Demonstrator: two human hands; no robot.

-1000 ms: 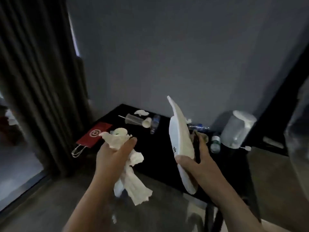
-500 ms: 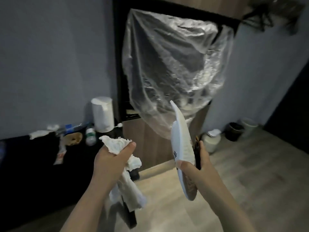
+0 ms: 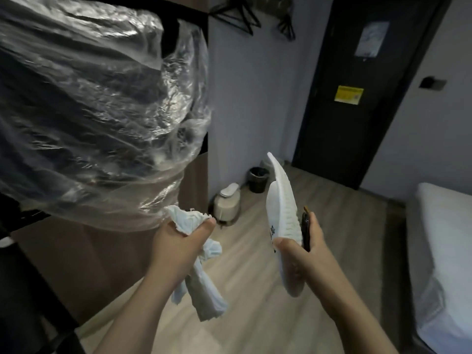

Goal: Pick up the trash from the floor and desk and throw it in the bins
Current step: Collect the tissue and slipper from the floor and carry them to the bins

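Note:
My left hand (image 3: 178, 241) is closed around a wad of crumpled white tissue (image 3: 204, 284) that sticks out above my thumb and hangs down below my fist. My right hand (image 3: 298, 254) grips a white paper plate (image 3: 281, 208) held on edge, with a thin dark object (image 3: 305, 231) pinched behind it. Across the wooden floor, by the wall, stand a light-coloured bin with a white lid (image 3: 227, 203) and a small black bin (image 3: 258, 178). A third pale bin is mostly hidden behind the plate.
A large clear plastic cover (image 3: 97, 111) over hanging clothes fills the upper left. A dark door (image 3: 357, 98) stands at the back right. The corner of a white bed (image 3: 444, 251) lies on the right. The black desk's edge (image 3: 30, 290) shows at lower left.
The view has swung right, away from the desk and toward the door and the bins. Both hands keep the same grip on the tissue and the plate.

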